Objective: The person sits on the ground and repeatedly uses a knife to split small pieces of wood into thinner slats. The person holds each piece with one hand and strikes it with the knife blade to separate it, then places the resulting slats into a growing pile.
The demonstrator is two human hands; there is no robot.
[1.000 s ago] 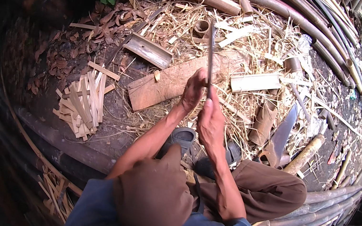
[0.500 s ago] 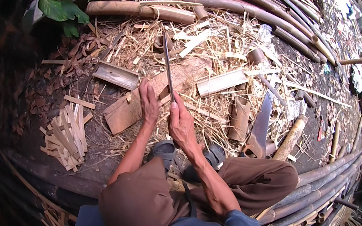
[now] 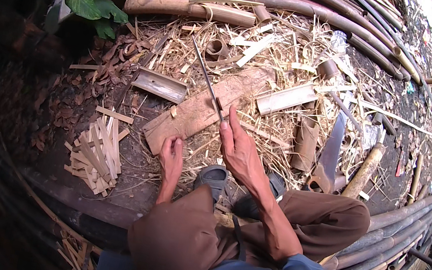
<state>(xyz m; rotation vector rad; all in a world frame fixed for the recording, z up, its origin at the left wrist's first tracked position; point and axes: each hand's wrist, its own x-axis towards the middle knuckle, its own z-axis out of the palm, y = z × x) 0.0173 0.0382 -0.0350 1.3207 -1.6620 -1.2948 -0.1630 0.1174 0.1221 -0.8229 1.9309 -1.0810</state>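
Observation:
My right hand is closed round the handle of a long-bladed knife. The thin blade slants up and to the left, across a thick wooden board. A small pale wood chip lies on the board near its left edge. My left hand is at the board's near end with its fingers curled in; whether anything is inside them is hidden. To its left, on the ground, lies a pile of short split bamboo strips.
Split bamboo troughs flank the board amid shavings. A handsaw and a bamboo length lie at right. Bamboo poles line the far side; more poles bend round the right. Leafy plants grow far left.
My left hand has drawn back from beside the blade to the board's near end, its fingers now curled. The knife now tilts further left. The whole view has shifted slightly.

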